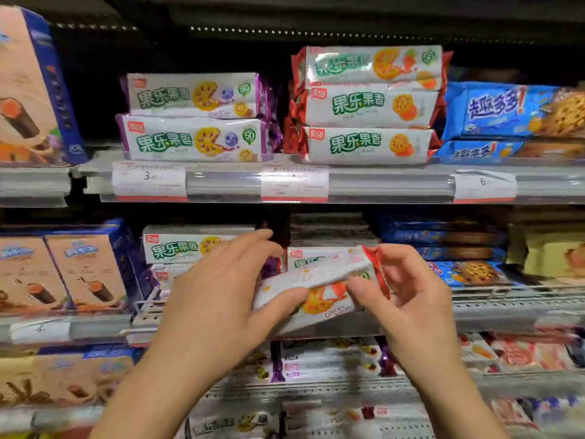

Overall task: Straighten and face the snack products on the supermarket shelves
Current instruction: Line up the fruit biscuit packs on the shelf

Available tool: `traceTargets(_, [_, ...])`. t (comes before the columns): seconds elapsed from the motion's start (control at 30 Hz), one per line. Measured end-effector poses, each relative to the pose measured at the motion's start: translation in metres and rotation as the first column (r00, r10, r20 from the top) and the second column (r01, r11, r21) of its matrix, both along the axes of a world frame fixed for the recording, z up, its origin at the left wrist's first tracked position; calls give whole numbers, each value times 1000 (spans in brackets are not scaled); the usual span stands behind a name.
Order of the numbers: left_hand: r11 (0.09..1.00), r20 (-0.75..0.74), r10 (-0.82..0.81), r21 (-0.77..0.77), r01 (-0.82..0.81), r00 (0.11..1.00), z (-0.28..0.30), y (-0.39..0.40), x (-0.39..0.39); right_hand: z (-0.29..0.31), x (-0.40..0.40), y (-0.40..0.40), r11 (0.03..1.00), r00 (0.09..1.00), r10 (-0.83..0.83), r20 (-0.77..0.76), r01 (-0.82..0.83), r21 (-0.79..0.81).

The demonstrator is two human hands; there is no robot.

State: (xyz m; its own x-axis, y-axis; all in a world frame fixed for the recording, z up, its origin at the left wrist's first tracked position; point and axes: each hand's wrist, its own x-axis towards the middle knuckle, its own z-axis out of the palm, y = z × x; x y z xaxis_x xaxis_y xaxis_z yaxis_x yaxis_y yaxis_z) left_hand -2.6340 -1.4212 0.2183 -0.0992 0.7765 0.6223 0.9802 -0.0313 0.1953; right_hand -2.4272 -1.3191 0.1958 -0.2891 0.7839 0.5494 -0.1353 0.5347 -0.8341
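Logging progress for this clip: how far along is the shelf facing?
Done: the upper shelf looks faced, with the purple-ended packs and the red-ended stack squared, labels forward. In hand: both hands, left and right, hold a red-ended pack tilted in front of the middle shelf, not yet set down. Left: placing that pack, and the bottom shelf packs look jumbled, though blurred.

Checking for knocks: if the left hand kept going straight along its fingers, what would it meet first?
The left hand points up and right into the middle shelf. Its fingertips would probably first meet the purple-ended pack stack or the dark gap beside it; depth is unclear. It already holds the red-ended pack.
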Motion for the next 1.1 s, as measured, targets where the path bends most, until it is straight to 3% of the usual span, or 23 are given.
traceTargets(0.1, [993,262,48,90,-74,964,-33,3,6,-25,14,14,987,992,-88,-91,75,-143])
traceTargets(0.2, [987,503,48,107,-118,863,-61,5,21,-45,27,25,957,974,-201,-104,173,-231])
traceTargets(0.37, [990,713,-37,120,-71,700,-76,15,46,-56,36,36,948,972,-208,-110,172,-267])
traceTargets(0.6, [996,762,-74,82,17,643,-73,31,65,-46,40,54,950,978,-176,-108,141,-279])
traceTargets(0.83, [992,559,-101,114,44,823,-41,54,65,-12,24,91,952,979,-162,-126,121,-281])
traceTargets(1.0, [995,505,-82,95,39,859,-39,68,48,1,18,108,959,991,-109,-79,84,-270])
traceTargets(1.1, [998,480,-45,60,19,876,-40,77,44,2,16,116,973,991,-131,32,135,-185])
